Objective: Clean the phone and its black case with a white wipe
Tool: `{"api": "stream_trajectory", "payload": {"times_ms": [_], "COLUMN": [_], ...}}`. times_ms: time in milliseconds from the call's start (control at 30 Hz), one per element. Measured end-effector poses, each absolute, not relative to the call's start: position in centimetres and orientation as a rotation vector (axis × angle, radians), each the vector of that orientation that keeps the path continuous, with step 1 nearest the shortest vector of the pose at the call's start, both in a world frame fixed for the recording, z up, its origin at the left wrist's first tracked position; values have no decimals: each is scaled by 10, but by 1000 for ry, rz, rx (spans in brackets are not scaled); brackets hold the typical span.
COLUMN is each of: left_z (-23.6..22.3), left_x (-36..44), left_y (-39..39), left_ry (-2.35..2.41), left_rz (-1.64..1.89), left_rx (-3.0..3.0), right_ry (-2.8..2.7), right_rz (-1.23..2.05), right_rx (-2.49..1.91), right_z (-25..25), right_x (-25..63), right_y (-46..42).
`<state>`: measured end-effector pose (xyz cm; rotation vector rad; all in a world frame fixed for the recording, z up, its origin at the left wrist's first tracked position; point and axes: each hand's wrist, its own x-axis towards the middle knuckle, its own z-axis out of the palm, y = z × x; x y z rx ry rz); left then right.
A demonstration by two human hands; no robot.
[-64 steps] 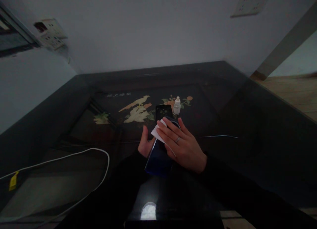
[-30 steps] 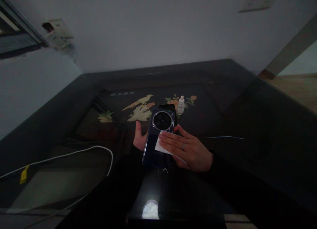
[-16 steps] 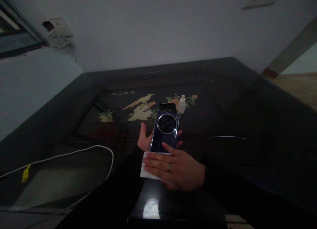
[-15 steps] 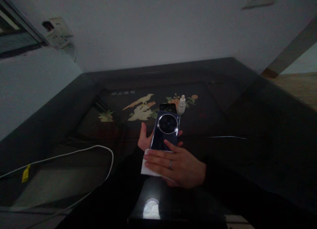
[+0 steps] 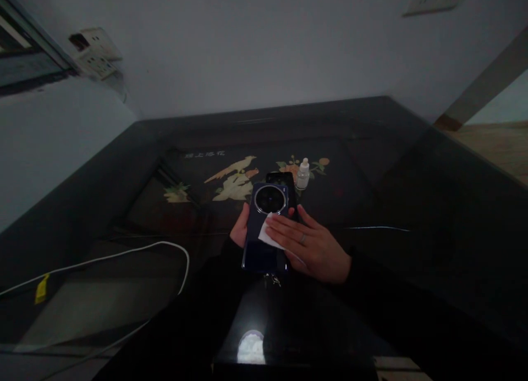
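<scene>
Wiping a navy smartphone [image 5: 264, 258] above an inlaid black table [image 5: 396, 166], the right hand [image 5: 309, 248] presses one white wipe [image 5: 270, 232] flat under lightly spread fingers, the wipe now just below the camera ring rather than off the phone's lower end as earlier. The left hand [image 5: 240, 231] cradles the phone from behind. One black phone case [image 5: 280, 177] lies just beyond, beside one upright dropper bottle [image 5: 303, 175].

Lighting: dim throughout, my right hand [image 5: 309, 248] muted, my black sleeve [image 5: 181, 320] nearly lost in shadow. Brightest area: pale wall [image 5: 256, 51]. Glare: one white patch on the glass tabletop [image 5: 251, 348], one thin streak [image 5: 375, 227]. Distortion: edges bowed, corners stretched. Focus: slightly soft overall.
</scene>
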<state>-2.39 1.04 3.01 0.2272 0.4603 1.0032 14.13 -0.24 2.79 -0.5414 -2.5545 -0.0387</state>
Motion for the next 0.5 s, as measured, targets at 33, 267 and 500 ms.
{"api": "stream_trajectory", "payload": {"times_ms": [33,267,500], "left_z": [29,38,53], "left_x": [-25,-32,-32], "left_y": [11,13,6], "left_ry": [460,464,488], "left_rz": [1015,1117,1099], "left_rx": [226,243,252], "right_ry": [-2541,-2579,-2394], "right_rz": [-38,21,-147], "right_rx": [-582,-276,-640], "right_z": [27,30,33], "right_x": [142,137,147], "right_y": [-1,-12,6]}}
